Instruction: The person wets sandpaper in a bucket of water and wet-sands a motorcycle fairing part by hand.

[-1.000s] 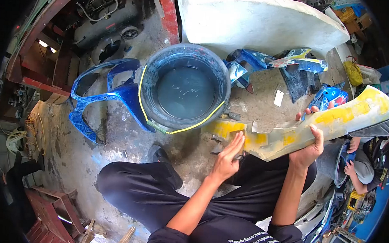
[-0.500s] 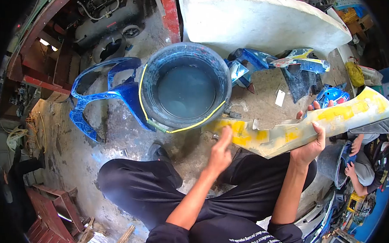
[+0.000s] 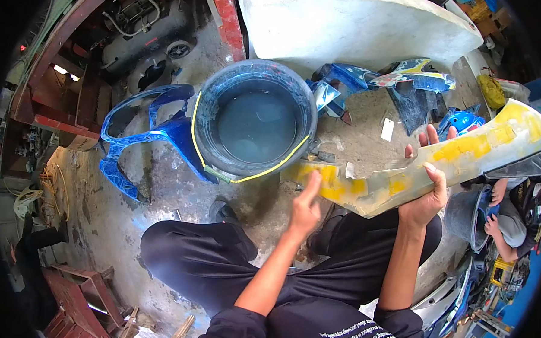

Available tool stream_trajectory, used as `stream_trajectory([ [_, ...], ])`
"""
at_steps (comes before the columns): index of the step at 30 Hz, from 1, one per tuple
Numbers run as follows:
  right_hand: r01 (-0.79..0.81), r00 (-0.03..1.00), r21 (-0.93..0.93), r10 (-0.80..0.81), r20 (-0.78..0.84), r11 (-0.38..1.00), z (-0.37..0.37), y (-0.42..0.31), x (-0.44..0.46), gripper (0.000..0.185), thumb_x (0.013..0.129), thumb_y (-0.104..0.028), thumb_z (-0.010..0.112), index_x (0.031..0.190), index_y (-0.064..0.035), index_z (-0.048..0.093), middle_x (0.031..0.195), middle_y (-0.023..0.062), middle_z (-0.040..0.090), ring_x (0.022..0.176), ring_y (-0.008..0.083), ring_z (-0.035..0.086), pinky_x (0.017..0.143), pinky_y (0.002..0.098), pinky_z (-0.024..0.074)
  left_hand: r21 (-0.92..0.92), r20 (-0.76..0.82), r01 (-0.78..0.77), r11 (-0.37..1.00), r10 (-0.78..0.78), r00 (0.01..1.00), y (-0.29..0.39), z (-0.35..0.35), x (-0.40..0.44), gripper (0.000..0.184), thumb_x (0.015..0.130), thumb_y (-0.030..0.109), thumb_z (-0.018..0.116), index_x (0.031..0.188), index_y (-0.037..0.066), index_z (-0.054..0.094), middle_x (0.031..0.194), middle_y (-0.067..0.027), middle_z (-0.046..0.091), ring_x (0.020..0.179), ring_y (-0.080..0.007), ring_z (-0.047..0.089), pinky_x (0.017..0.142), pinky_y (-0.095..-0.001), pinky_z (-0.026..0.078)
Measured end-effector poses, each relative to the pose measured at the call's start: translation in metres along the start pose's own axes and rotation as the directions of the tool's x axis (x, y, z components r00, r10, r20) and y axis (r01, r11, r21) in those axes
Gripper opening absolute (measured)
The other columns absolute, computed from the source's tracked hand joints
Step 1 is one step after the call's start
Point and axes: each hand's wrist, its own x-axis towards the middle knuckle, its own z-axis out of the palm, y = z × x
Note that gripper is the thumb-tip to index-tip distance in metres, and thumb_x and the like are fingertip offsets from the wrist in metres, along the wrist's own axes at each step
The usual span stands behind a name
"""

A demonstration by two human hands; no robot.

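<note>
A long pale panel with yellow patches (image 3: 464, 150) slants across the right side, its left end beside the rim of the black bucket (image 3: 203, 121). My right hand (image 3: 423, 203) supports its middle from below, thumb on the near edge and fingertips showing past the far edge. At the panel's left end is my left hand (image 3: 305, 210), index finger extended onto the yellow surface and the other fingers curled. Whatever lies under or within those fingers is hidden. Cloudy water (image 3: 257, 129) fills part of the bucket, which has a yellow-edged handle.
Left of the bucket lies a blue frame-like part (image 3: 181, 138). Blue fairing pieces (image 3: 347, 75) and a white tag (image 3: 387, 130) are beyond the panel. A large white panel (image 3: 355, 21) stands behind. At right, another person's hands (image 3: 493, 218) are at a dark bucket (image 3: 461, 216).
My left hand has slid left along the panel, from flat, outstretched fingers to one extended finger with the others curled. My right hand keeps its hold, its fingers now more raised. The view has shifted slightly.
</note>
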Motion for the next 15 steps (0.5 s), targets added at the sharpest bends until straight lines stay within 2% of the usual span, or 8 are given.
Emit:
stream_trajectory([
  [2,-0.015,1.000,0.029,0.015,0.009,0.999,-0.001,0.000,-0.003,0.086,0.084,-0.013,0.055,0.165,-0.0119,0.024,0.157,0.0196,0.044,0.143,0.0305,0.044,0.116,0.0498,0.0416,-0.061,-0.076,0.389,0.919,-0.393,0.916,-0.035,-0.008,-0.003,0.080,0.075,-0.018,0.043,0.153,-0.001,0.046,0.160,-0.0218,0.043,0.152,-0.0309,0.037,0.128,-0.0392,0.025],
  [3,-0.014,1.000,0.032,0.014,0.012,0.999,-0.002,0.000,-0.004,0.086,0.084,-0.013,0.055,0.165,-0.0119,0.024,0.157,0.0196,0.044,0.143,0.0305,0.044,0.116,0.0498,0.0416,-0.060,-0.080,0.387,0.920,-0.391,0.917,-0.032,-0.008,-0.004,0.080,0.075,-0.018,0.043,0.153,-0.001,0.046,0.160,-0.0218,0.043,0.152,-0.0309,0.037,0.128,-0.0392,0.025],
  [7,-0.012,1.000,0.046,0.012,-0.006,0.999,-0.008,0.001,-0.005,0.087,0.084,-0.014,0.055,0.165,-0.0116,0.024,0.159,0.0201,0.041,0.145,0.0307,0.042,0.119,0.0511,0.0385,-0.056,0.006,0.015,0.998,-0.015,1.000,0.034,0.007,-0.003,0.078,0.075,-0.018,0.043,0.152,-0.002,0.048,0.159,-0.0232,0.043,0.151,-0.0315,0.037,0.127,-0.0397,0.026],
  [10,-0.012,1.000,0.054,0.011,0.009,0.998,-0.013,0.001,-0.005,0.087,0.084,-0.014,0.055,0.165,-0.0115,0.024,0.160,0.0202,0.040,0.147,0.0310,0.040,0.120,0.0519,0.0376,-0.003,0.026,0.006,1.000,-0.006,1.000,-0.003,0.002,-0.003,0.080,0.074,-0.018,0.047,0.152,0.000,0.048,0.159,-0.0225,0.044,0.151,-0.0326,0.038,0.127,-0.0400,0.028],
  [11,-0.015,1.000,0.064,0.014,0.016,0.998,-0.015,0.001,-0.005,0.087,0.084,-0.014,0.055,0.165,-0.0115,0.024,0.160,0.0201,0.040,0.147,0.0312,0.040,0.120,0.0523,0.0374,-0.015,-0.035,0.226,0.974,-0.226,0.973,-0.031,-0.001,-0.002,0.080,0.074,-0.017,0.047,0.152,0.000,0.048,0.159,-0.0223,0.044,0.151,-0.0327,0.038,0.127,-0.0402,0.028],
  [12,-0.014,1.000,0.062,0.013,0.014,0.998,-0.016,0.001,-0.007,0.087,0.084,-0.014,0.055,0.165,-0.0115,0.024,0.160,0.0201,0.040,0.147,0.0312,0.040,0.120,0.0523,0.0374,-0.041,-0.091,0.436,0.899,-0.438,0.895,-0.032,-0.005,0.002,0.080,0.075,-0.017,0.047,0.153,0.001,0.048,0.159,-0.0221,0.044,0.151,-0.0327,0.038,0.127,-0.0404,0.028],
  [13,-0.011,1.000,0.074,0.010,0.013,0.997,-0.016,0.001,-0.009,0.087,0.084,-0.014,0.055,0.165,-0.0115,0.024,0.161,0.0202,0.040,0.147,0.0316,0.040,0.119,0.0529,0.0373,-0.043,-0.093,0.433,0.900,-0.435,0.895,-0.030,-0.004,0.003,0.080,0.075,-0.017,0.047,0.153,0.001,0.048,0.159,-0.0221,0.044,0.151,-0.0327,0.038,0.127,-0.0404,0.028],
  [15,-0.011,1.000,0.089,0.010,0.017,0.996,-0.015,0.002,-0.007,0.087,0.083,-0.014,0.055,0.165,-0.0114,0.024,0.161,0.0204,0.040,0.147,0.0320,0.039,0.119,0.0535,0.0372,-0.016,-0.047,0.216,0.976,-0.216,0.975,-0.010,0.001,0.003,0.080,0.075,-0.017,0.046,0.153,0.001,0.047,0.159,-0.0222,0.044,0.151,-0.0329,0.038,0.127,-0.0399,0.028],
])
